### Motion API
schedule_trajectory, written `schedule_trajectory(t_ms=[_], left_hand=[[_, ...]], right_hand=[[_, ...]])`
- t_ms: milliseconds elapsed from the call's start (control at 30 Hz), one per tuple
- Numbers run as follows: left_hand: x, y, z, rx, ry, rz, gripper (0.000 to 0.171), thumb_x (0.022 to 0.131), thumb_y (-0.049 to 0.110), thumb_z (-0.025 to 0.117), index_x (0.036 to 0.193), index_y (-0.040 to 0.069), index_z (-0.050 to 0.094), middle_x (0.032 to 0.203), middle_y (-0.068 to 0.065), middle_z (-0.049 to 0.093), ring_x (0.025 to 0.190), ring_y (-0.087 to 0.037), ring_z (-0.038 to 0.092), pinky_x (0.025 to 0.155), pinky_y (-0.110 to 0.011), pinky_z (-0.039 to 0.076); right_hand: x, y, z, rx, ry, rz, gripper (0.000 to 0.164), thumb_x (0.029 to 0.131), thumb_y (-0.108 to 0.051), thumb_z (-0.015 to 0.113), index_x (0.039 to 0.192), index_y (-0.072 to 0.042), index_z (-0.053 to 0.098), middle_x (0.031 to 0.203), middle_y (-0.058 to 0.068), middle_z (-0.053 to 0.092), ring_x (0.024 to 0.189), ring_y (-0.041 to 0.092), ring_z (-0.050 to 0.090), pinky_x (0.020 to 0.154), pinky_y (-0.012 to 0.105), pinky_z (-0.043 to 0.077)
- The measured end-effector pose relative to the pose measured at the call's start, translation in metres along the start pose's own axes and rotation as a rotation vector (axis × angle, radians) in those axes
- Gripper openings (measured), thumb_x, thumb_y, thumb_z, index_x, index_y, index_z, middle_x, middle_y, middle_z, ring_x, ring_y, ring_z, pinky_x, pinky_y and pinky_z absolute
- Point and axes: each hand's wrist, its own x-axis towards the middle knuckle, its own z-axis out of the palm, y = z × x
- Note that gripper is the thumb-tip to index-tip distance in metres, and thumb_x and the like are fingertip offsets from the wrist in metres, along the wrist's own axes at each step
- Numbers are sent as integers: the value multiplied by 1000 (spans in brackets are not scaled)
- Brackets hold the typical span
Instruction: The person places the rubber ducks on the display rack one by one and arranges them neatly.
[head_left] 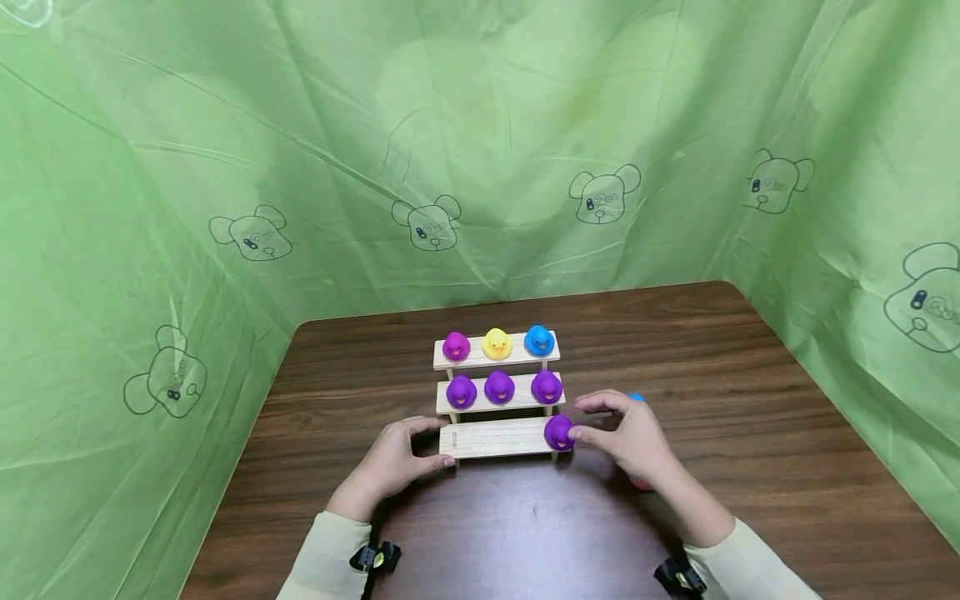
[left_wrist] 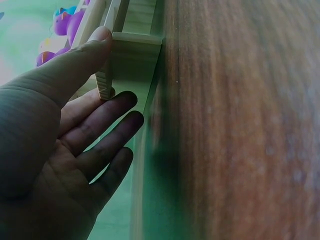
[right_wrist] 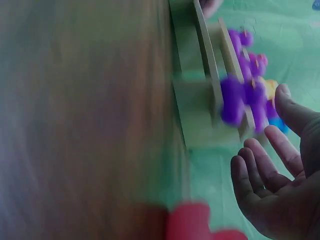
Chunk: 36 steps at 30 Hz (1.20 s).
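Note:
A three-step wooden stand (head_left: 495, 439) holds small rubber ducks. My left hand (head_left: 393, 461) grips the left end of its lowest board, thumb (left_wrist: 100, 37) at the front edge and index finger behind. Beside the right end of that board, my right hand (head_left: 633, 437) has its fingers spread and holds nothing. A purple duck (head_left: 558, 432) sits on the lowest step, close to the right thumb. Three purple ducks (head_left: 498, 387) line the middle step. On the top step stand a magenta duck (head_left: 456, 346), a yellow duck (head_left: 497, 343) and a blue duck (head_left: 539, 340).
Partly hidden by the right hand, a blue thing (head_left: 636, 397) shows behind it and a red rounded thing (right_wrist: 189, 222) lies on the table below. The brown wooden table (head_left: 360, 358) is enclosed by a green curtain (head_left: 510, 100) at the back and sides.

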Motion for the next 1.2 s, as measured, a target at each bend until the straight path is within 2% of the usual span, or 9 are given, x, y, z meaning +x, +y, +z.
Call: schedule_trajectory(t_ms=[100, 200, 300, 500, 567, 667, 833, 933, 1200], left_hand=[[0, 0, 0, -3, -1, -2, 52, 78, 34, 95, 123, 19, 76, 121, 9, 73, 121, -13, 64, 109, -42, 50], [0, -1, 0, -4, 1, -3, 52, 78, 35, 95, 123, 19, 76, 121, 9, 73, 121, -14, 64, 109, -42, 50], [1, -2, 0, -3, 1, 0, 51, 78, 36, 95, 122, 19, 76, 121, 9, 73, 120, -14, 65, 109, -42, 50], [0, -3, 0, -5, 3, 11, 51, 78, 36, 95, 122, 19, 76, 120, 10, 73, 119, -14, 65, 108, -43, 50], [0, -2, 1, -5, 2, 7, 51, 78, 37, 95, 122, 19, 76, 120, 10, 73, 120, -14, 65, 108, -42, 50], [-1, -3, 2, -1, 0, 1, 51, 78, 36, 95, 122, 19, 76, 120, 9, 73, 120, -14, 65, 109, -42, 50], [-1, -4, 4, 4, 6, 13, 51, 78, 35, 95, 122, 17, 76, 121, 8, 74, 121, -17, 66, 108, -44, 50], [-1, -4, 4, 0, 5, 11, 51, 78, 35, 95, 122, 18, 76, 120, 9, 74, 120, -16, 66, 108, -44, 50], [0, -1, 1, -18, -8, 0, 52, 78, 39, 95, 123, 19, 76, 120, 11, 73, 121, -14, 65, 109, -42, 50]], right_hand=[[3, 4, -21, -40, 50, 9, 38, 82, -23, 93, 115, -12, 77, 113, 10, 77, 101, 32, 74, 82, 32, 63], [7, 10, -41, -30, 82, 45, 40, 85, -20, 91, 119, -7, 75, 113, 10, 76, 101, 26, 75, 80, 24, 62], [10, 16, -58, -36, 106, 55, 41, 88, -19, 88, 122, -2, 73, 116, 14, 75, 104, 23, 74, 82, 21, 60], [15, 33, -77, -95, 128, 83, 42, 90, -26, 86, 123, -4, 73, 119, 19, 73, 101, 9, 72, 81, 16, 58], [16, 40, -81, -87, 119, 96, 43, 90, -26, 86, 124, -2, 72, 119, 21, 73, 99, 6, 70, 80, 16, 57], [17, 50, -85, -52, 89, 117, 47, 91, -23, 86, 127, 2, 70, 120, 23, 72, 100, 9, 69, 78, 18, 57], [18, 61, -89, 24, -3, 161, 51, 91, -18, 85, 133, 5, 66, 129, 24, 69, 109, 17, 69, 81, 20, 58], [18, 64, -91, 43, -59, 159, 50, 91, -12, 84, 134, 6, 65, 133, 26, 66, 113, 20, 68, 84, 20, 58], [17, 63, -90, 48, -98, 138, 41, 89, -2, 82, 126, 8, 68, 122, 27, 70, 106, 19, 70, 82, 20, 58]])
